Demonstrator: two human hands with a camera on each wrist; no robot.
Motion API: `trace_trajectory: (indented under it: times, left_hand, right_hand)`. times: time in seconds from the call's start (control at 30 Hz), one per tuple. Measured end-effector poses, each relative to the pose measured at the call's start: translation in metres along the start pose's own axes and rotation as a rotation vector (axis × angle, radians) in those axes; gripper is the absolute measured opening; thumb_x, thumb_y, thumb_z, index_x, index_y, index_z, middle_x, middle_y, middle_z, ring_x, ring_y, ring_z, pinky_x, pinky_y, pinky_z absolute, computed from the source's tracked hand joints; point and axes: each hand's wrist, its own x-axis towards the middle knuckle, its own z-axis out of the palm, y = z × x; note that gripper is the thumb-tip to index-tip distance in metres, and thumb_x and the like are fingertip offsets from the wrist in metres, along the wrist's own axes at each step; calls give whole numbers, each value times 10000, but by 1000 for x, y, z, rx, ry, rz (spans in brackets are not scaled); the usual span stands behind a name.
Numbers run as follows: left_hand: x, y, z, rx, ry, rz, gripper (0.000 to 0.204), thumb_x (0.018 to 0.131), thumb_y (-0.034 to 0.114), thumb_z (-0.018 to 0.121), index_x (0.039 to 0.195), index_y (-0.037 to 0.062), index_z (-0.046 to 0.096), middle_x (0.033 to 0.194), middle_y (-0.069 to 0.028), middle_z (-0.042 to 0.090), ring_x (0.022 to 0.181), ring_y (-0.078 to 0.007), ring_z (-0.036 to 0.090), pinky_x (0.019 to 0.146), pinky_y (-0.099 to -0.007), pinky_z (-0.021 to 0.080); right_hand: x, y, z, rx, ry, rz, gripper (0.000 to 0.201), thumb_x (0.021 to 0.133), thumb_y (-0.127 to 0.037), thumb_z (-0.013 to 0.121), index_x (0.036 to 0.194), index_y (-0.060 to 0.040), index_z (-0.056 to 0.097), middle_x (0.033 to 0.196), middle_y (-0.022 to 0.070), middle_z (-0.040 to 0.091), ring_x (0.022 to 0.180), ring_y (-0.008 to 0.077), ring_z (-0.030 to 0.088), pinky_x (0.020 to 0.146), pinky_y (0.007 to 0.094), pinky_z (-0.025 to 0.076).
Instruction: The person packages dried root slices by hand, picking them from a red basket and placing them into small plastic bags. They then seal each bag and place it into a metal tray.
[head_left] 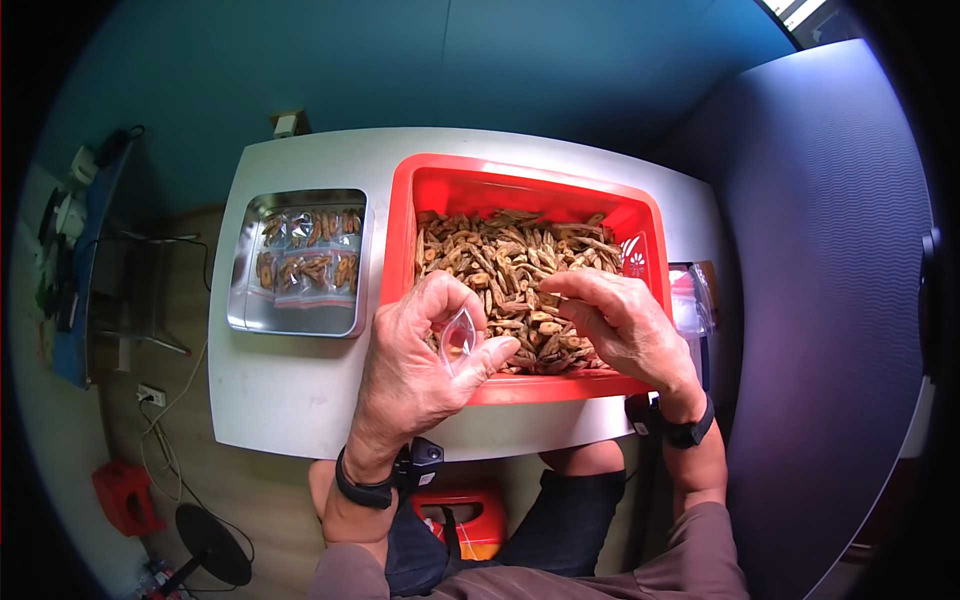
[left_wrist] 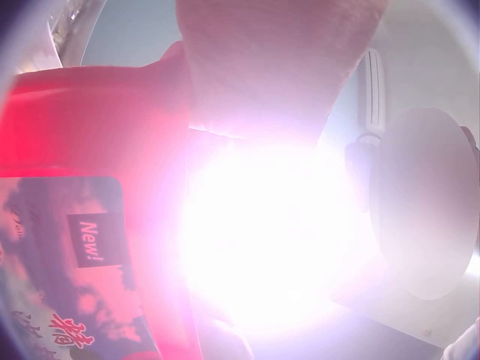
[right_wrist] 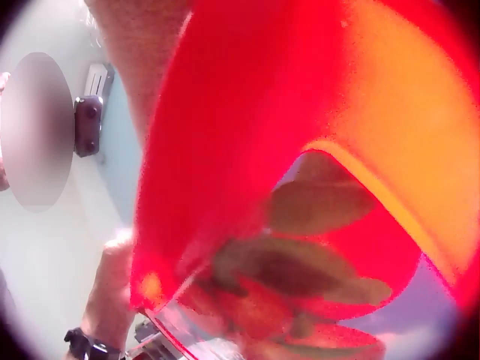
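Small clear bag [head_left: 459,340] in view, up above the near left part of the red basket, and I've got its mouth gaping. Around it: the white table [head_left: 290,390] carries everything, with a dark partition [head_left: 830,250] rising close along the right side. Down on the floor to the left, a red container [head_left: 128,497] near a round black base [head_left: 222,548], and a socket [head_left: 150,396] with a cable trailing from it. My left wrist view is mostly glare, though I can read "New!" on a label [left_wrist: 94,240] there; red and orange fill much of my right wrist view.

Containers now! The red basket [head_left: 540,391] holds a broad heap of brown dried slices [head_left: 500,240]. Left of it, apart, sits a metal tray [head_left: 290,319] with filled bags [head_left: 315,268] of similar slices laid in two rows. Beyond the basket's right side, more clear plastic [head_left: 688,305], partly hidden.

And the hands: my left hand [head_left: 402,350] pinches the bag between thumb and curled fingers, blocking the basket's near left corner. My right hand [head_left: 632,325] hangs over the right half of the heap, fingers reaching leftward, slightly bent; whether they pinch a slice, I cannot tell. Nor can I tell whether the brown showing in the bag lies inside or behind it.
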Motion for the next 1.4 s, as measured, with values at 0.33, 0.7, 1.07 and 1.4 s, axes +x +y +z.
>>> trace_trajectory:
  times: [0.33,0.7,1.07,1.4]
  left_hand:
    - [-4,-2,2,-51,-11,19,308,761,-39,805,912,48,551,876,-70,684,815,-97,643,726,-239,525]
    - [-6,7,12,-186,-68,22,283,781,-36,799,911,41,561,901,-79,690,914,-152,694,831,-302,553]
    - [-9,8,16,-221,-20,48,266,789,-53,779,889,41,551,880,-95,684,840,-130,663,770,-280,538]
    - [-9,4,16,-114,15,37,234,796,-22,795,881,34,584,827,-58,685,763,-99,652,690,-259,538]
  right_hand:
    - [-22,-40,13,595,246,202,142,971,14,593,1108,22,632,801,50,640,592,71,565,551,224,461]
    - [-26,-45,26,473,299,86,155,898,49,678,1039,6,630,851,74,663,612,124,641,548,263,501]
    - [-27,-51,21,350,248,73,275,821,1,755,1084,0,676,951,142,720,814,289,722,713,347,570]
    - [-25,-38,30,172,350,-51,226,826,-17,764,1039,-17,689,852,121,721,729,271,719,640,339,565]
